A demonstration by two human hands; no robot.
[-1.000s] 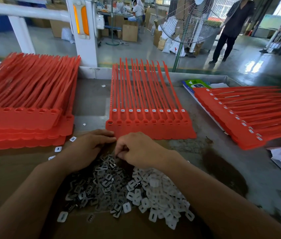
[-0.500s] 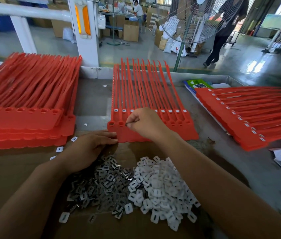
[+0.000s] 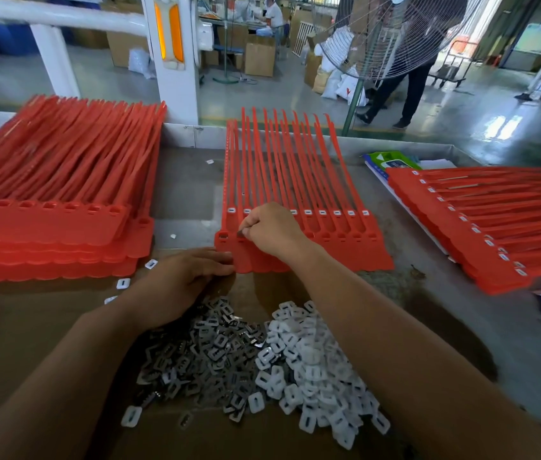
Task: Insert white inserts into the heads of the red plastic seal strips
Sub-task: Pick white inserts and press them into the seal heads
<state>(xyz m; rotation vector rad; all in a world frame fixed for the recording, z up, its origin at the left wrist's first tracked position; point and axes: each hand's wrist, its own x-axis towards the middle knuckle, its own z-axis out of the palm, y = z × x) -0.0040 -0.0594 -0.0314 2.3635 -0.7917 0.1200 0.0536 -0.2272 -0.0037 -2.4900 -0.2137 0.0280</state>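
Right hand [image 3: 270, 229] pinches tiny, half-hidden piece [image 3: 240, 233] at glossy red strip heads [image 3: 338, 239]; left hand [image 3: 182, 280] flat, fingers straight, pressing their edge.

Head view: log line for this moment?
right hand: pinches small piece at middle strip sheet heads | left hand: touches its near corner | white inserts: piled nearby

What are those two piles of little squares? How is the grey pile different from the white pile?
The grey pile looks shiny, thin and metal-like; the white pile looks matte and thicker. The grey pile lies on the left, partly under the left hand; the white pile lies to its right. Both are small squarish pieces with a slot, heaped on brown cardboard.
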